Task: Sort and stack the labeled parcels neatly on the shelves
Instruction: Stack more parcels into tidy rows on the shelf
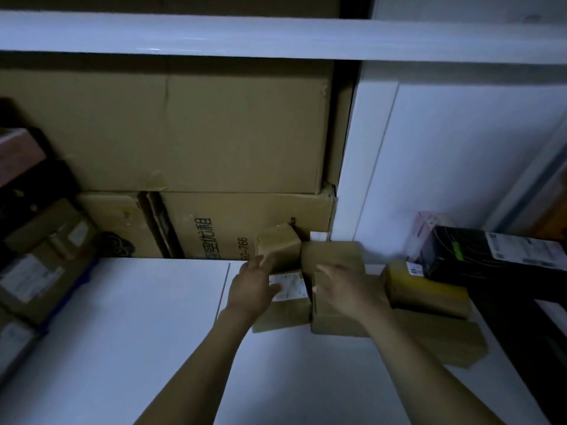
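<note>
Several small brown cardboard parcels sit clustered on a white shelf surface [122, 317]. My left hand [254, 286] lies with fingers stretched forward over a labelled parcel [288, 302], its fingertips touching a small taped box [277, 243] behind it. My right hand [343, 289] rests flat with straight fingers on top of a brown parcel [334, 320]; another brown box [331, 254] stands just behind it. A yellow-taped parcel [426, 294] lies to the right, on a flat brown parcel [441, 338].
Large cardboard cartons [184, 133] fill the back under a white shelf board [276, 38]. A black box with a white label [497, 256] and a pink packet [423, 231] sit at right. More labelled parcels [36, 271] pile at left.
</note>
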